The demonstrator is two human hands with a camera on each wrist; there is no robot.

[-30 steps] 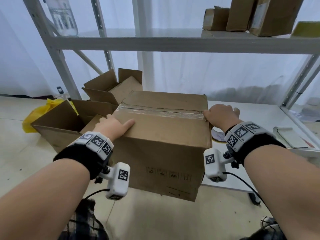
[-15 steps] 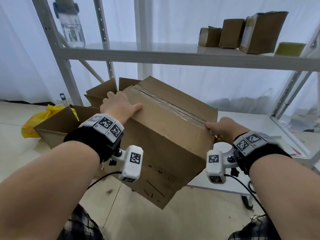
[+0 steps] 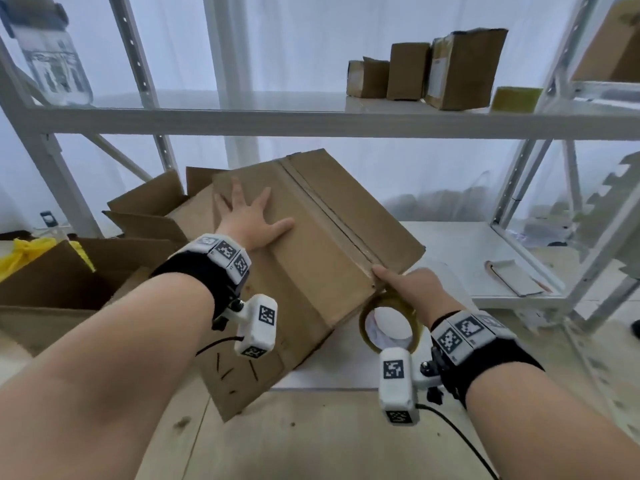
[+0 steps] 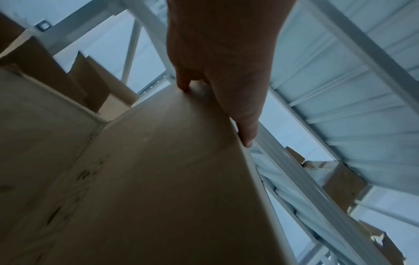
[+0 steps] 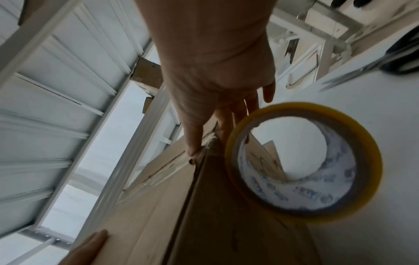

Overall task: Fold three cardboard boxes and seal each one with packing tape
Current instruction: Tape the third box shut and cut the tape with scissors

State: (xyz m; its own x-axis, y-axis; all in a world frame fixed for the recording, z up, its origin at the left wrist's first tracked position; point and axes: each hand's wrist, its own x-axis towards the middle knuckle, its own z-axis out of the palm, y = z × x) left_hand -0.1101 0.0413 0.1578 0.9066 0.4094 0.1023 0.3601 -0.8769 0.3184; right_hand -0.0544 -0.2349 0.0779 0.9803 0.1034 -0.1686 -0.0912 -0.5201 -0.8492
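Cardboard box [image 3: 311, 271], tilted: taped seam [image 3: 329, 216] running diagonally down toward right hand [image 3: 412, 289], which is pinching its near end, tape roll [image 3: 388, 323] hanging there; left hand [image 3: 249, 220] lying flat, fingers spread, further up.

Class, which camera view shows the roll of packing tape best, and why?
The right wrist view: the roll of packing tape fills the frame, printed core visible, beside the right hand. The head view shows it smaller, partly hidden by the wrist camera. The left wrist view shows none.

A storeroom or packing area: white metal shelving [image 3: 311, 124] holding small cardboard parcels [image 3: 450, 69], open cartons [image 3: 52, 271] beside.
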